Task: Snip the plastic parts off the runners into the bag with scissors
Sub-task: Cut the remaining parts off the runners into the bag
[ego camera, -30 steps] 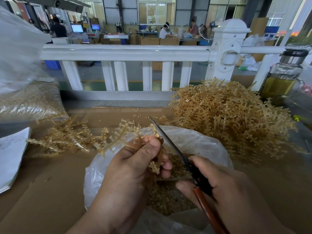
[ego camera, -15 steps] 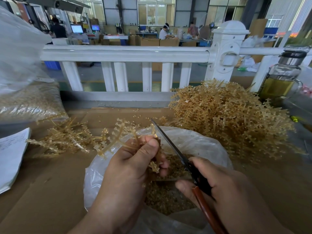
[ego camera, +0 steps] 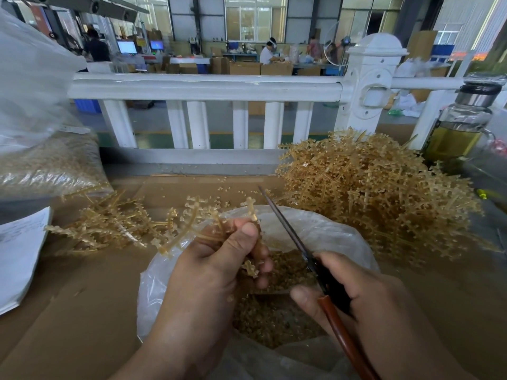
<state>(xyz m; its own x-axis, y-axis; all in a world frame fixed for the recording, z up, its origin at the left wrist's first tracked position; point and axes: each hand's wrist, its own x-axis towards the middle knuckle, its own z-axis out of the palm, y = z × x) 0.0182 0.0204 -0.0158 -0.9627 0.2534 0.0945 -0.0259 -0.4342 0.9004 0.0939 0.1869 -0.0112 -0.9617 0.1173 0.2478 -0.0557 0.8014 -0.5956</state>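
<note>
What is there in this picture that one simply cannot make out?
Head view:
- scissors: pivot hidden inside the right hand; red handle cut off by the bottom edge.
- runner: its stem hidden under fingers of the left hand.
- paper: writing too small, sheet cut by the left edge.
- bag: near side hidden behind both hands.

I steer by the bag (ego camera: pixel 337 231). Over its mouth the room is taken: the left hand (ego camera: pixel 214 270) pinches a runner (ego camera: pixel 189 223), and the right hand (ego camera: pixel 365 297) grips the scissors (ego camera: pixel 288 234). Right of the bag a tall heap of runners (ego camera: pixel 384 201) walls off that side, with a bottle (ego camera: pixel 461 127) behind it. Left of the bag a lower pile (ego camera: pixel 109 226) lies flat enough to pass over. Beyond the bag I see a strip of cardboard (ego camera: pixel 192 187) running up to the white railing (ego camera: pixel 205 87). Near-left of the bag the cardboard is open as far as the paper stack (ego camera: pixel 19 256).
</note>
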